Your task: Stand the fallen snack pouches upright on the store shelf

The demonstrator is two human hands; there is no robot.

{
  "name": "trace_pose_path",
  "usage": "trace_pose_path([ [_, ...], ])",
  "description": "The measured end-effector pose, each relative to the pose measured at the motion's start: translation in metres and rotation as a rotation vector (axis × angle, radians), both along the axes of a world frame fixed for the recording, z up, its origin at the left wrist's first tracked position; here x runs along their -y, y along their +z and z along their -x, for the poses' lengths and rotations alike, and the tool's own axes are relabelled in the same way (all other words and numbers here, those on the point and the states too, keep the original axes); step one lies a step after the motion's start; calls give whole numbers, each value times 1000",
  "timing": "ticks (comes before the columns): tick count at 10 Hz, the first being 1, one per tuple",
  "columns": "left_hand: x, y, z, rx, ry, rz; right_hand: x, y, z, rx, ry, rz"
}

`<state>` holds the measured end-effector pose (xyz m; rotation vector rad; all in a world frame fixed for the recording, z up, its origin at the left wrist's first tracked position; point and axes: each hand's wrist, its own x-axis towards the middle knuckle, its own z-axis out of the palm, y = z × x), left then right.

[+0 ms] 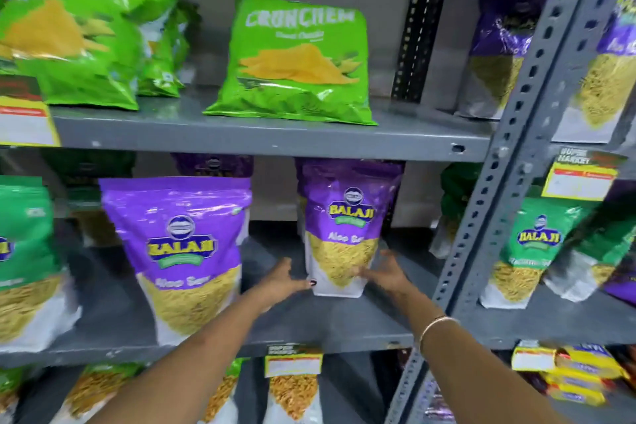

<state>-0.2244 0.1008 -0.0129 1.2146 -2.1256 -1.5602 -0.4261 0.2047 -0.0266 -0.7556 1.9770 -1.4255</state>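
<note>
A purple snack pouch (344, 227) stands upright on the grey middle shelf (309, 327). My left hand (280, 280) touches its lower left corner with the thumb against the white base. On the pouch's lower right side, my right hand (389, 272) has its fingers spread against the pack. A second, larger-looking purple pouch (182, 251) stands upright to the left, nearer the shelf's front edge. More purple pouches stand behind both, mostly hidden.
Green chip bags (296, 58) sit on the upper shelf (261, 138). Green pouches stand at the far left (24, 258) and in the right bay (526, 251). A perforated grey upright post (509, 155) divides the bays. Yellow price tags (292, 363) hang on the shelf edges.
</note>
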Motion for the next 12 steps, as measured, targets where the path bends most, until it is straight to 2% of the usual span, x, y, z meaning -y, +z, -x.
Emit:
trace_pose_path([
  [1,6,-15,42,-163,156,-5,0,5,13,87,172,40],
  [2,-1,-16,54,-283,182,-64,1,1,15,84,265,73],
  [3,-16,-18,54,-265,294,-7,-1,-8,20,84,244,88],
  [5,-41,-20,31,-93,280,95,-23,-10,10,68,299,45],
  [8,-61,-17,16,56,259,169,-50,-3,-7,13,293,10],
  [11,-66,-13,13,64,201,128,-58,-4,-14,2,267,-29],
  [12,-68,-8,13,92,221,183,-58,-1,-19,-34,256,-23],
])
